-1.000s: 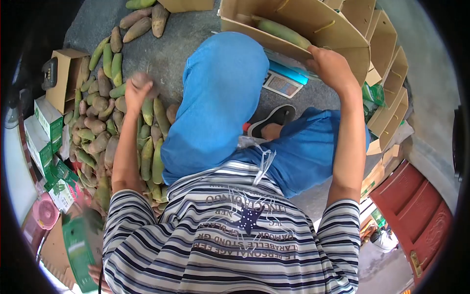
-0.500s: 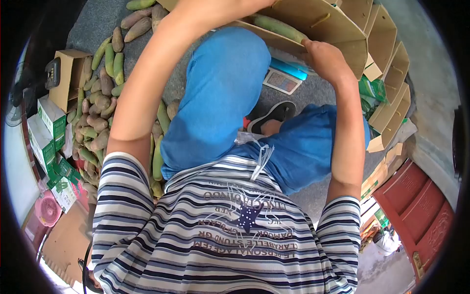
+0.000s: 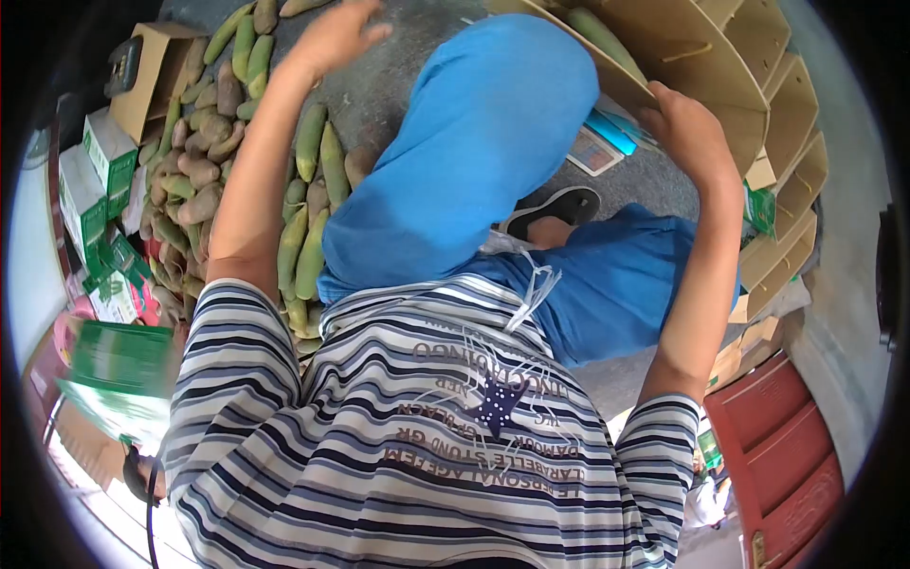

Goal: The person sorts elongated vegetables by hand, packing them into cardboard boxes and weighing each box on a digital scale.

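Note:
My left hand (image 3: 343, 36) is raised over the dark floor at the upper left, empty, its fingers apart. Just left of it lie long green vegetables (image 3: 244, 49) and brownish, sweet-potato-like roots (image 3: 201, 173) in a pile. At the upper right, my right hand (image 3: 690, 131) holds the near edge of an open cardboard box (image 3: 697, 57), its fingertips at the rim. Inside that box a long green vegetable (image 3: 607, 43) rests near the edge. More green vegetables (image 3: 308, 247) lie beside my left knee.
Other open cardboard boxes (image 3: 791, 119) stand along the right. A flat tray-like item (image 3: 595, 152) and a blue item (image 3: 611, 131) lie near my foot. Green-and-white cartons (image 3: 109, 156) are stacked at the left; another carton (image 3: 123, 365) is blurred, near part of a person's head (image 3: 142, 474).
My left hand has come away from the box area and moved left toward the pile. My right hand stays at the box edge. The view has shifted, and a blurred carton appears at lower left.

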